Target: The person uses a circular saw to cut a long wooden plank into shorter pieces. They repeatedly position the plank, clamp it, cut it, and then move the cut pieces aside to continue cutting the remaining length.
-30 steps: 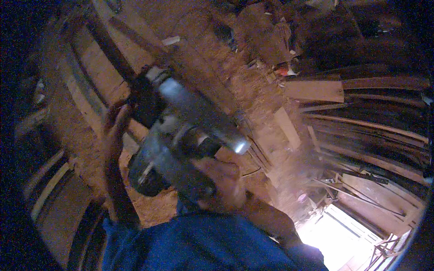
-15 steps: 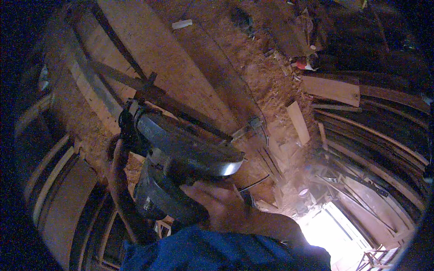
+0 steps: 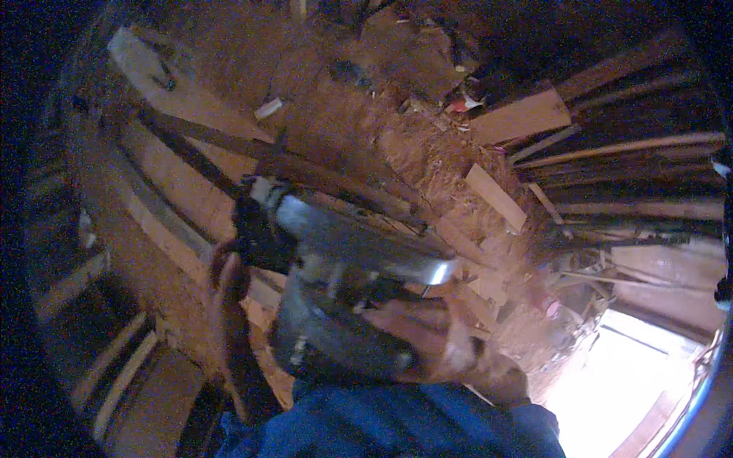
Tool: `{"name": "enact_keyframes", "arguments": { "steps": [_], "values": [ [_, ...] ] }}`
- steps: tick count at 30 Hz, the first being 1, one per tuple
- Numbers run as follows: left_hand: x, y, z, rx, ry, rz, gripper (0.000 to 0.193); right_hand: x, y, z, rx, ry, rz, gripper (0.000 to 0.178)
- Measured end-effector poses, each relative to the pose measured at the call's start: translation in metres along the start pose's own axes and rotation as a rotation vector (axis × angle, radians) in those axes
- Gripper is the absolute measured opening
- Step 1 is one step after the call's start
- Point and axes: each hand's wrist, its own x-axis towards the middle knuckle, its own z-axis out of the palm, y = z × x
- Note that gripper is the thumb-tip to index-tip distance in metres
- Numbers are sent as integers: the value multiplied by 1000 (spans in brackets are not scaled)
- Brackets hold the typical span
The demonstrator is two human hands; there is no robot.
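Observation:
A grey handheld power tool point(image 3: 343, 233), with a bulky metal body and a shiny rounded end, is held up in front of my blue-clothed body. It is blurred, and its working edge does not show, so its exact kind is unclear. My right hand point(image 3: 416, 328) is closed round its handle at the near right side. My left hand point(image 3: 227, 271) is curled against the dark part at its left end; its fingers are dim and partly hidden. Beyond the tool, a dark timber bar point(image 3: 328, 177) crosses over pale wooden boards point(image 3: 172, 156).
Sawdust point(image 3: 416, 145) covers the floor, with a loose offcut point(image 3: 496, 198) and a wider board piece point(image 3: 527, 118) on the right. Long timbers point(image 3: 641, 153) are stacked at far right. Planks point(image 3: 126, 374) stand at lower left. A bright doorway point(image 3: 611, 382) opens at lower right.
The view has tilted and shifted, bringing more of the doorway in. The tool and both hands now appear farther right and slightly lower, with both hands staying on the tool.

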Motion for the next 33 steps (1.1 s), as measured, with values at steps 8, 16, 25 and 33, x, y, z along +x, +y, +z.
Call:
{"name": "enact_keyframes", "arguments": {
  "steps": [8, 16, 25, 33],
  "values": [
    [-170, -4, 169, -115, -445, -43, 46, -234, -51, -123, -400, 255, 135, 48],
    [-302, -37, 308, -94, -1132, 120, 52, -447, -87, -143, -624, 580, 393, 60],
    [-362, -59, 392, 156, -1240, 134, 53, -560, -77, -174, -562, 541, 680, 52],
    [-350, -88, 420, 108, -1186, 28, 42, -556, -27, -188, -441, 561, 705, 46]
  ]
}}
